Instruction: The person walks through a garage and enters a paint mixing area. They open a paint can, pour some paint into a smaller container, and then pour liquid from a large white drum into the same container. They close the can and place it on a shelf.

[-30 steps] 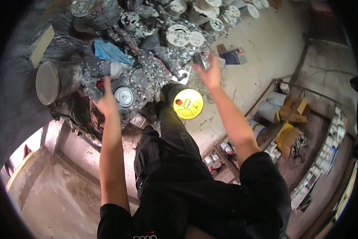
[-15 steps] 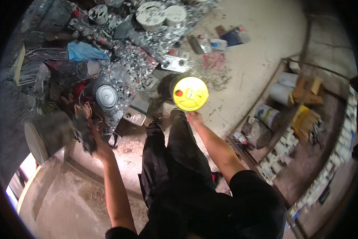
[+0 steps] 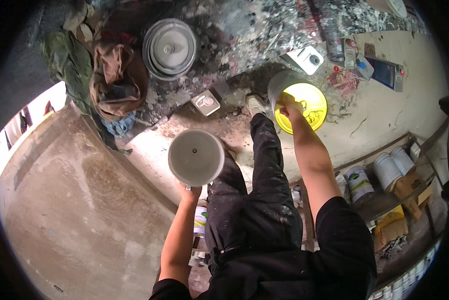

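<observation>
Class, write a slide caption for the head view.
Left hand holds a grey bucket; right hand at a yellow-topped drum.

My table point(image 3: 244, 30) is splashed all over with paint. A round pot point(image 3: 169, 49) sits on it, and a brown cloth point(image 3: 117, 75) lies at its edge. On the floor point(image 3: 359, 122) I see a bucket point(image 3: 280, 82) with a yellow lid point(image 3: 314, 102) and a blue can point(image 3: 384, 73). Tubs point(image 3: 387, 170) sit on my shelf point(image 3: 379, 204).
</observation>
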